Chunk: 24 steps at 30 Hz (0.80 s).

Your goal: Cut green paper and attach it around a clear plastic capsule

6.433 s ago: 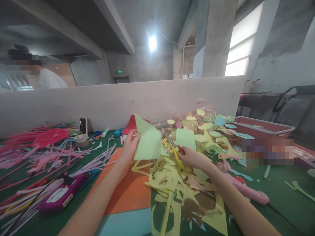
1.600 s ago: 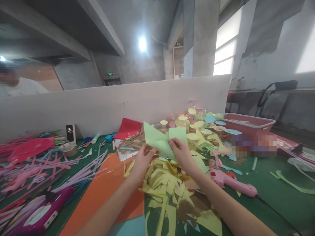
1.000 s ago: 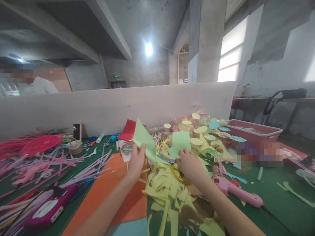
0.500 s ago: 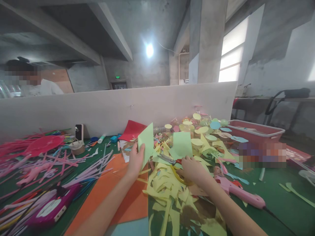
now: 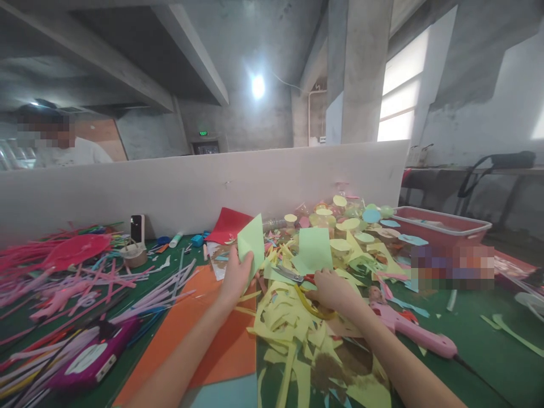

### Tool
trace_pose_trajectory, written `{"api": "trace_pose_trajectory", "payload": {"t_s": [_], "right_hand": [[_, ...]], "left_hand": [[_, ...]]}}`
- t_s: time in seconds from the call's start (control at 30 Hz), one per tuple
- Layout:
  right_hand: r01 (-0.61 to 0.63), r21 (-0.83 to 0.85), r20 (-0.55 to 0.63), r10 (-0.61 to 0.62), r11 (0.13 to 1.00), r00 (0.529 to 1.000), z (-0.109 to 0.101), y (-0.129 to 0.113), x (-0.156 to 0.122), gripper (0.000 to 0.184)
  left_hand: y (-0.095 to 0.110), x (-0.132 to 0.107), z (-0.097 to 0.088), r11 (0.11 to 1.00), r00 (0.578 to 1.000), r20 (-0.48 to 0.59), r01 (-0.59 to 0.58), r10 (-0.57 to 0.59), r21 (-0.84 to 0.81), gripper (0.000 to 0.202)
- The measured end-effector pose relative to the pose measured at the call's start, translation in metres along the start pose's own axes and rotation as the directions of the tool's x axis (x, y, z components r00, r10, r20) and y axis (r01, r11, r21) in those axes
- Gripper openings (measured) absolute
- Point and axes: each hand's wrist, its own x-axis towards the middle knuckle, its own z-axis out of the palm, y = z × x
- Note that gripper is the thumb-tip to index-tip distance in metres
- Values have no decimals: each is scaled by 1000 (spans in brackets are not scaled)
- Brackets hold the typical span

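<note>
Pinched between the thumb and fingers of my left hand [image 5: 238,273] is a light green sheet of paper [image 5: 251,242], held up and slightly folded or bent. My right hand [image 5: 331,289] is closed on a pair of scissors [image 5: 291,275] with red handles, its blades pointing left towards the held sheet but apart from it. Behind the scissors lies another green paper piece [image 5: 314,248]. Under both hands spreads a heap of yellow paper scraps [image 5: 284,317]. A yellow ring-shaped thing [image 5: 306,303] shows just below my right hand, partly covered by it.
Orange sheets [image 5: 225,351] lie left of the scraps. A pink glue gun [image 5: 425,334] rests at right, before a pink bin [image 5: 446,225]. Pipe cleaners [image 5: 85,283] and a purple device [image 5: 91,357] fill the left side. A white partition [image 5: 204,187] stands behind; a person [image 5: 63,136] is beyond it.
The green sheet in my left hand has dipped and tilted slightly. My right hand and the scissors have barely moved. The person beyond the partition has shifted a little to the right.
</note>
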Motion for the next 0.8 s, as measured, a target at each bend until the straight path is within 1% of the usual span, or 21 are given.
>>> {"api": "trace_pose_trajectory", "payload": {"t_s": [0.13,0.2,0.3,0.37,0.47,0.53,0.6,0.67,0.73,0.8], "right_hand": [[2,21,-29,-1,1000,1000,-5,-2,-2,32],[-12,34,-55,14,999,998,-7,-4,-4,32],[-44,93,-44,48,995,998,-10,-7,-7,33],[-59,148,-32,65,987,997,-12,-8,-8,33],[-59,222,-71,77,973,995,-14,-4,-6,33],[-46,296,-85,74,954,994,-15,1,-3,32],[-7,422,-98,53,906,994,-15,7,3,33],[44,559,-117,26,828,993,-13,10,7,34],[89,661,-122,-10,745,993,-12,10,9,33],[116,739,-92,-71,663,993,-11,6,7,33]], "left_hand": [[5,-1,2,997,997,43,61,-59,-46,29],[6,-1,2,996,996,59,73,-69,-60,29],[5,1,0,994,995,61,89,-85,-63,30],[3,2,-2,994,996,52,78,-74,-77,32],[2,4,-4,993,999,22,41,-39,-108,37],[2,4,-5,995,999,21,36,-34,-97,36],[3,4,-5,996,999,32,44,-41,-72,31],[5,4,-5,997,998,38,46,-44,-56,27],[6,4,-5,998,999,33,41,-40,-44,24],[5,4,-5,999,999,29,37,-36,-34,23]]}}
